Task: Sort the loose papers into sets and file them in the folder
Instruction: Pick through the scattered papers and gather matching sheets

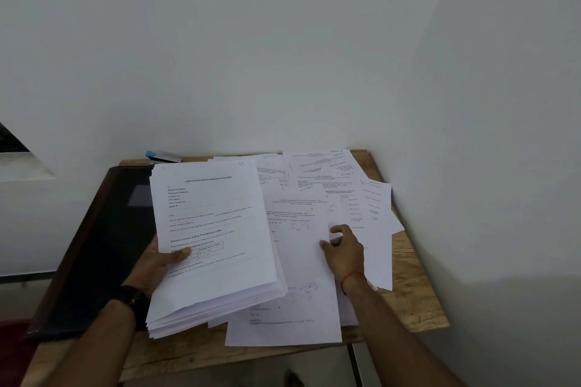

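Dark flat folder (94, 245) lies at the left of the wooden worktop (418, 302). Beside it the left hand (157, 261) grips a thick white printed stack (213, 245), thumb on top. The stack likely sags and fans, so it needs support underneath. The right hand (342, 248) pinches one light, limp loose sheet (301, 261) by its edge, among scattered papers (320, 173).

Pale wooden surface (415, 292) set into a corner, plain white wall (283, 41) behind and to the right, small blue-tipped object (162, 156), perhaps a stapler, at its far edge by the wall
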